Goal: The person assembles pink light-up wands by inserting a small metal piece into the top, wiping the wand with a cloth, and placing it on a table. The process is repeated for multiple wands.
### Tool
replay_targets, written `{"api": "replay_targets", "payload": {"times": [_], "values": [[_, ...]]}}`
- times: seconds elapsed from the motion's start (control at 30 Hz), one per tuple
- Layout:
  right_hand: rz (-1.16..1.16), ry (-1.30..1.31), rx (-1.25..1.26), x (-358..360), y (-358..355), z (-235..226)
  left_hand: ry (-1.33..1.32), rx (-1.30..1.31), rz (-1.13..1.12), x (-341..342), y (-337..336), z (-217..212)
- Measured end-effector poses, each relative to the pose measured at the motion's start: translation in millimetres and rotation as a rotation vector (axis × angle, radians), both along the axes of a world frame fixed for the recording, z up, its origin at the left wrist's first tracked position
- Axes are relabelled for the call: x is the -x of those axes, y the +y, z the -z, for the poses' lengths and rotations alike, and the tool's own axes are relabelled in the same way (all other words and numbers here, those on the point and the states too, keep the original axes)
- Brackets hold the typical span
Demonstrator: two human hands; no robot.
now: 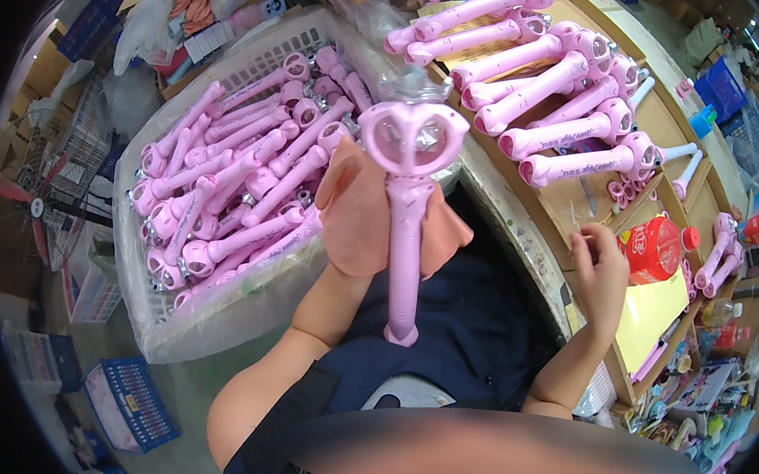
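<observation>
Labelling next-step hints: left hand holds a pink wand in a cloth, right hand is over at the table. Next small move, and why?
Probably bring the right hand back to the wand. The left hand holds it upright in an orange cloth, alone, while the right sits empty at the table edge beside the red bottle.

A red bottle (655, 250) with a red cap and a pale label lay on its side on the bench just right of my right hand (602, 271). A yellow sheet (645, 316) sat below it. Blue boxes (129, 400) stood on the floor at my lower left.
</observation>
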State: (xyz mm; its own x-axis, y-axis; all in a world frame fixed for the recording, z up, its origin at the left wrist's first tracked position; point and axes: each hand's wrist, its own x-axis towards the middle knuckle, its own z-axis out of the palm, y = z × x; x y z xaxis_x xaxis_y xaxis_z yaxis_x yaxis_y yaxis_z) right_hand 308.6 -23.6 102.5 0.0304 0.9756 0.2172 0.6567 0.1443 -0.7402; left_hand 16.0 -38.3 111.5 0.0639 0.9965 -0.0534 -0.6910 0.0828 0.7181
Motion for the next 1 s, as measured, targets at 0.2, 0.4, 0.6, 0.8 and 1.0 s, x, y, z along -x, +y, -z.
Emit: {"api": "replay_targets", "payload": {"times": [0.2, 0.4, 0.6, 0.8, 1.0], "values": [[-0.349, -0.079, -0.572, 67.7, -14.2, -7.6, 0.219, 0.087, -0.039, -22.5, 3.7, -19.3], [-0.358, -0.181, -0.687, 86.2, -4.6, -6.7, 0.358, -0.082, -0.023, -14.0, 5.5, 8.5], [-0.399, -0.012, -0.400, 82.4, -2.4, -1.4, 0.542, -0.100, 0.126, -2.4, 3.5, 27.3], [-0.378, -0.153, -0.468, 80.1, -10.5, 22.9, 0.909, -0.184, 0.079, 6.4, -6.1, 47.4], [-0.504, 0.046, -0.244, 57.4, -19.8, 41.1, 1.177, -0.301, -0.058, 6.1, -16.6, 76.7]]}}
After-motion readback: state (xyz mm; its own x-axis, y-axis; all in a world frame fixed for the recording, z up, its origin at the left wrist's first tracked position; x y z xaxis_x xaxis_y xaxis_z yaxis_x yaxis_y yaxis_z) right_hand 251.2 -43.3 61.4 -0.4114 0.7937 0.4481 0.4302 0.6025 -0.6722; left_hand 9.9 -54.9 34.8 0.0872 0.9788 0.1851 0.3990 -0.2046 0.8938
